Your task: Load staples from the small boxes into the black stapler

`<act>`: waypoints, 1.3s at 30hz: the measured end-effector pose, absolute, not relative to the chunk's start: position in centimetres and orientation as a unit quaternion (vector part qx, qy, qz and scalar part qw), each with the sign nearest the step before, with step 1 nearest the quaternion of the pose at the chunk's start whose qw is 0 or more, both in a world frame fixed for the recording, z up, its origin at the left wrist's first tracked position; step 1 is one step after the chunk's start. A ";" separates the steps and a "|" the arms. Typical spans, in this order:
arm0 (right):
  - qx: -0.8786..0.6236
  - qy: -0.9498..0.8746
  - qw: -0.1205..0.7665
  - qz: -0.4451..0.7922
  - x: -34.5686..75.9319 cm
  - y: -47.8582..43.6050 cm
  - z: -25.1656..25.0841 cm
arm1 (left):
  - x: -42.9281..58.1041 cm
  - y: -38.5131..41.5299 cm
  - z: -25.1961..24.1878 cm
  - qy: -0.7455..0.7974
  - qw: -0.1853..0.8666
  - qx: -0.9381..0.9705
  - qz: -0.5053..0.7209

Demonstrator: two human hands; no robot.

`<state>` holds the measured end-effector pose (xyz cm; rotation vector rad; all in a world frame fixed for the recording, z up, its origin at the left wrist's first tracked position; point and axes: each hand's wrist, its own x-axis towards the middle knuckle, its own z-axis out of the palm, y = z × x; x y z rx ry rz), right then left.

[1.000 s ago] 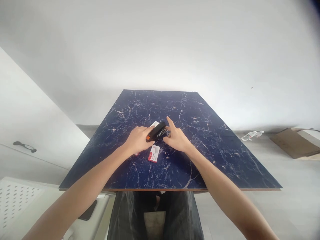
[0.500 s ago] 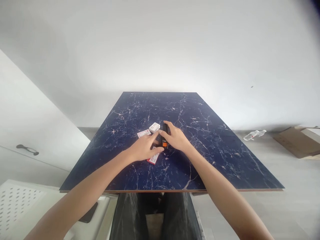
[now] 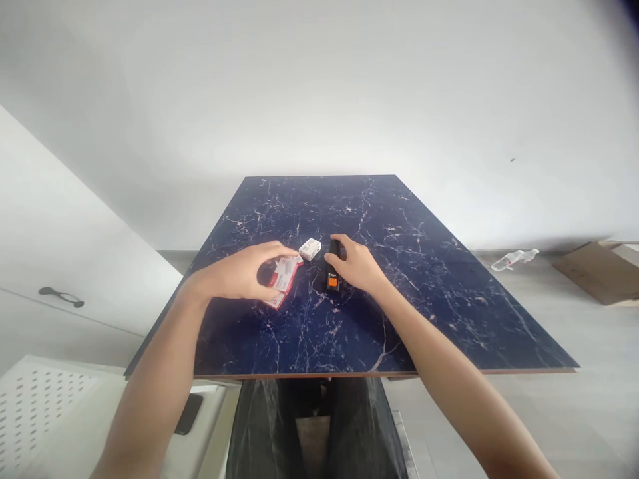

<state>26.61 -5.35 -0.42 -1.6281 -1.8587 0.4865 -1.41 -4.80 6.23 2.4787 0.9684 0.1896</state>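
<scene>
A black stapler (image 3: 332, 271) with an orange end lies on the dark blue marble table (image 3: 399, 293), pointing toward me. My right hand (image 3: 353, 264) rests curled over its right side, gripping it. My left hand (image 3: 244, 274) hovers to the left, fingers and thumb pinched round a red and white staple box (image 3: 284, 274) raised just above the table. A second red and white box seems to lie under it at its near edge. A small white staple box (image 3: 310, 248) sits on the table between the hands, a little farther away.
A white cabinet with a dark handle (image 3: 60, 295) stands at the left. A black phone (image 3: 188, 414) lies on a white surface below the table's near left corner. On the floor at the right lie a plastic bottle (image 3: 514, 258) and a cardboard box (image 3: 596, 269).
The stapler has gone from both hands, held tilted, to lying flat under my right hand. My left hand moved left and picked up a red and white staple box.
</scene>
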 end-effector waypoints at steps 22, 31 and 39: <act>-0.564 -0.704 0.384 0.196 26.5 -4.6 -2.1 | 4.1 -4.3 -1.1 0.358 0.220 0.897 0.138; -0.506 -0.699 0.439 0.249 26.0 -4.1 -2.8 | 5.8 -3.1 -2.7 0.359 0.217 0.889 0.181; -0.520 -0.674 0.475 0.224 26.1 -3.3 -3.7 | 5.5 -3.5 -3.1 0.342 0.235 0.888 0.199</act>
